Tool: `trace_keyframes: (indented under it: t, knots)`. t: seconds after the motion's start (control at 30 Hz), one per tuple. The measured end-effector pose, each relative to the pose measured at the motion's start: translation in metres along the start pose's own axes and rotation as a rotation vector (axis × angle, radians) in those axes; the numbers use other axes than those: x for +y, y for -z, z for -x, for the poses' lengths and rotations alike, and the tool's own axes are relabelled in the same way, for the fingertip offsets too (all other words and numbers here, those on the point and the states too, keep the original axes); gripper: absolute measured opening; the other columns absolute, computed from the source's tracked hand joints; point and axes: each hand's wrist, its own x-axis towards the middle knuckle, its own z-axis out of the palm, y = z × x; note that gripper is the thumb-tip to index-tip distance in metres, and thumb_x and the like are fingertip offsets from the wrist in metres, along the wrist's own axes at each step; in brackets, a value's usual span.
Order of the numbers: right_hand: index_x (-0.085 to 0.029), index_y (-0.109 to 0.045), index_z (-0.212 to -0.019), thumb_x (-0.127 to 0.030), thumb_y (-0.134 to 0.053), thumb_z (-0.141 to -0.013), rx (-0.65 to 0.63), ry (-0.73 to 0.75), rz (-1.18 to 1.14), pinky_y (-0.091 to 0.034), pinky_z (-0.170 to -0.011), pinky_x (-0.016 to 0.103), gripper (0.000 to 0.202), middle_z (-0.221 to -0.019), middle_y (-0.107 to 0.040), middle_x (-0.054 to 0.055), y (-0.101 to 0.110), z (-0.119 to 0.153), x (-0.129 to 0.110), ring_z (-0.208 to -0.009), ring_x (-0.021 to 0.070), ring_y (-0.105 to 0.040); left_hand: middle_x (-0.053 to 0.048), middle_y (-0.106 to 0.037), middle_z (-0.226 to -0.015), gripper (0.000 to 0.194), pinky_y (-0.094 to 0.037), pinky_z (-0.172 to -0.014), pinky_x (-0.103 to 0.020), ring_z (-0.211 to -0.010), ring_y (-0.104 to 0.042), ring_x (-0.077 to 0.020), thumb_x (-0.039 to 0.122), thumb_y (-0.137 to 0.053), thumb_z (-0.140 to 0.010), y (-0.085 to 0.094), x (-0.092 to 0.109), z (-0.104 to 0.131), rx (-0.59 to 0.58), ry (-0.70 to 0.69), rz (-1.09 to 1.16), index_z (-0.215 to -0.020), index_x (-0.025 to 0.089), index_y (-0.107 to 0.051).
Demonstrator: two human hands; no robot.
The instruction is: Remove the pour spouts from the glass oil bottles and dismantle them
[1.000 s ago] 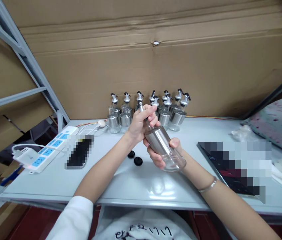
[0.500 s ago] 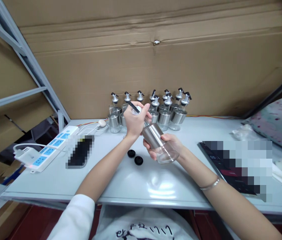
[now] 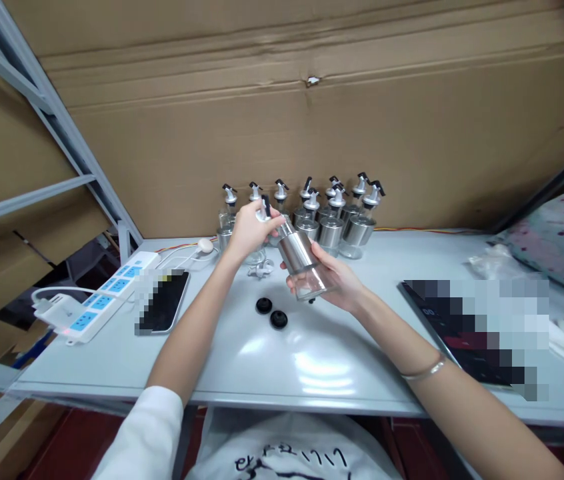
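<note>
A glass bottle with a steel sleeve (image 3: 298, 253) is tilted above the table, its neck toward the upper left. My right hand (image 3: 335, 277) is wrapped round its body. At the neck end, my left hand (image 3: 253, 230) grips a silver pourer top with a black lever (image 3: 266, 205). Two black round caps (image 3: 279, 319) lie on the table below the bottle. Behind my hands stand several similar bottles (image 3: 331, 231) with pourer tops. Small clear and white pieces (image 3: 261, 269) lie under my left wrist, too small to tell.
On the white table (image 3: 242, 373), a power strip (image 3: 107, 297) and a phone (image 3: 165, 303) lie left. A tablet (image 3: 455, 333), partly pixelated, and a crumpled plastic bag (image 3: 493, 261) lie right. Cardboard (image 3: 187, 133) closes off the back.
My left hand has turned and shifted left with the pourer top. The bottle has moved a little up and left in my right hand.
</note>
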Motion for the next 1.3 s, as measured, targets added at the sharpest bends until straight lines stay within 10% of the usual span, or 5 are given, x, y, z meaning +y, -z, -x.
trace_keyframes:
  t: [0.13,0.33,0.63,0.9,1.3]
  knots:
    - [-0.034,-0.011,-0.145,-0.053,-0.037,-0.091,0.035,0.075,0.083,-0.056,-0.065,0.040,0.064,-0.114,-0.062,0.008,0.004,-0.004,0.007,-0.073,0.0209,-0.068,0.003,-0.056,-0.053,0.019,-0.040,-0.041,-0.020,-0.041,-0.051,-0.0088,0.016,-0.072,-0.065,0.001,-0.008,0.002,-0.195,0.042,0.031,-0.065,0.016,-0.053]
    - [-0.033,-0.017,-0.146,-0.052,-0.051,-0.084,0.047,0.157,0.211,-0.057,-0.069,0.040,0.072,-0.130,-0.053,0.009,0.000,-0.009,0.019,-0.079,0.0192,-0.066,0.003,-0.052,-0.048,0.021,-0.036,-0.039,-0.020,-0.039,-0.048,-0.0094,0.020,-0.077,-0.064,0.016,-0.001,0.002,-0.411,0.017,-0.099,-0.064,0.017,-0.056]
    - [-0.030,-0.021,-0.144,-0.059,-0.046,-0.086,0.395,0.532,0.584,-0.045,-0.096,0.045,0.070,-0.139,-0.041,0.013,0.027,-0.018,0.023,-0.114,0.0229,-0.054,0.002,-0.057,-0.062,0.020,-0.044,-0.061,-0.026,-0.058,-0.057,-0.0145,0.016,-0.077,-0.066,0.003,0.012,0.007,-0.126,-0.269,-0.148,-0.066,0.019,-0.057]
    - [-0.035,-0.010,-0.145,-0.054,-0.042,-0.090,0.410,0.623,0.724,-0.048,-0.092,0.044,0.066,-0.137,-0.041,0.012,0.031,-0.021,0.029,-0.116,0.0241,-0.052,-0.001,-0.058,-0.078,0.014,-0.040,-0.068,-0.025,-0.073,-0.054,-0.0148,0.005,-0.051,-0.080,0.002,-0.018,-0.005,-0.029,-0.629,-0.699,-0.077,0.018,-0.051]
    - [-0.033,-0.013,-0.145,-0.045,-0.043,-0.092,0.434,0.685,0.887,-0.044,-0.097,0.050,0.062,-0.137,-0.041,0.013,0.029,-0.019,0.028,-0.121,0.0259,-0.048,-0.003,-0.056,-0.086,0.024,-0.040,-0.070,-0.024,-0.080,-0.055,-0.0164,-0.002,-0.042,-0.075,-0.003,-0.043,-0.005,-0.181,-0.534,-0.902,-0.085,0.018,-0.051]
